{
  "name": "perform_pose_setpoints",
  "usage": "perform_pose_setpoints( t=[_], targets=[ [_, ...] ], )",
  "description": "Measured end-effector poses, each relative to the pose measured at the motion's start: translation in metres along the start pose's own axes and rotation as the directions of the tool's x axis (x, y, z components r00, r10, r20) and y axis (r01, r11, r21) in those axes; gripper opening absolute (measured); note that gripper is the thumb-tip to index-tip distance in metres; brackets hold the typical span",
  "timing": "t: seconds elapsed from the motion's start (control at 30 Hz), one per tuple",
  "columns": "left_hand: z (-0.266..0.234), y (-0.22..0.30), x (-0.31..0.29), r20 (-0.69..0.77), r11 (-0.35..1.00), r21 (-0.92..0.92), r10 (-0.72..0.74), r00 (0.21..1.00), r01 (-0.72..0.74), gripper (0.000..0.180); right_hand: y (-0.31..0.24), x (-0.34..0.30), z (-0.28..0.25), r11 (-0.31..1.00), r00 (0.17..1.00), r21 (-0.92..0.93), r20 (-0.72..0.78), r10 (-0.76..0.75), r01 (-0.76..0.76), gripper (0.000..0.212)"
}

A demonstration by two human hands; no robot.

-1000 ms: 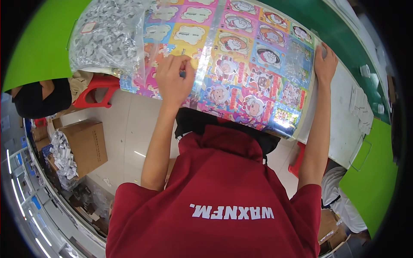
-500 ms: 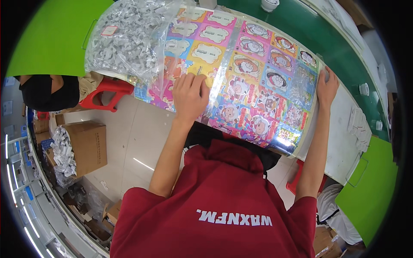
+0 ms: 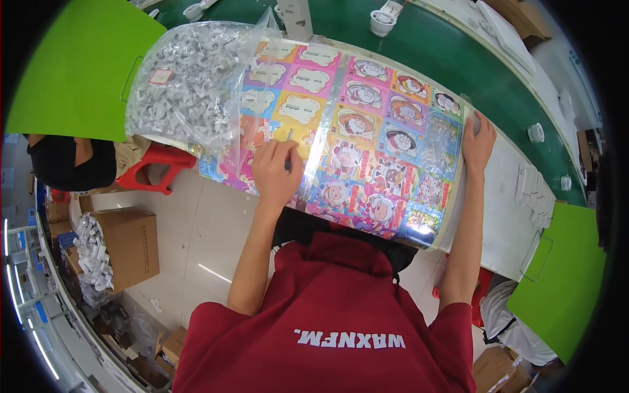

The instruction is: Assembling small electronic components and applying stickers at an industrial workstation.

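Note:
A table mat of bright cartoon pictures lies in front of me under shiny clear film, with a strip of clear tape crossing it. My left hand rests on the mat's yellow part, fingers curled in; whatever they hold, if anything, is hidden. At the mat's right edge, my right hand is bent with its fingers drawn together, and a small greyish spot shows between them that I cannot identify. Left of my left hand sits a big clear plastic bag full of small white and grey parts.
A green strip runs along the table's far side, with a white cup on it. White pieces lie in a row at the right. A red stool and an open carton of white parts stand at the left.
The view has shifted, so the table sits lower and further left in the picture. Both hands stay at about the same places on the mat.

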State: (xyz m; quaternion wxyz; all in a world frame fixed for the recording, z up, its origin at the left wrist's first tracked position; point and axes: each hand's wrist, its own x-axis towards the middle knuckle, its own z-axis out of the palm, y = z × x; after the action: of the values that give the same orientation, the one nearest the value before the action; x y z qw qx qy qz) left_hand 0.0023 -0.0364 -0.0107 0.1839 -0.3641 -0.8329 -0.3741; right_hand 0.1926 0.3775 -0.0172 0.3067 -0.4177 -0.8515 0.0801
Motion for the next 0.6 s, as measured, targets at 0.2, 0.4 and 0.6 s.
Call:
perform_pose_setpoints(
  t=[0.2, 0.4, 0.6],
  targets=[
    [-0.0026, -0.0030, -0.0007, 0.004, 1.000, -0.006, -0.012, 1.000, 0.012, 0.009, -0.0034, -0.0023, 0.0081, 0.999, 1.000, 0.035, 0.017, 0.004, -0.005, 0.038],
    [0.0004, -0.0041, 0.0021, -0.017, 1.000, 0.000, 0.012, 1.000, -0.012, 0.010, 0.0028, 0.0000, 0.0020, 1.000, 1.000, 0.007, 0.009, -0.029, 0.029, 0.039],
    [-0.0027, -0.0008, 0.0018, -0.002, 1.000, -0.007, -0.025, 1.000, 0.025, 0.011, -0.0016, 0.0009, 0.0028, 1.000, 0.999, 0.012, 0.052, -0.011, 0.010, 0.040]
  ],
)
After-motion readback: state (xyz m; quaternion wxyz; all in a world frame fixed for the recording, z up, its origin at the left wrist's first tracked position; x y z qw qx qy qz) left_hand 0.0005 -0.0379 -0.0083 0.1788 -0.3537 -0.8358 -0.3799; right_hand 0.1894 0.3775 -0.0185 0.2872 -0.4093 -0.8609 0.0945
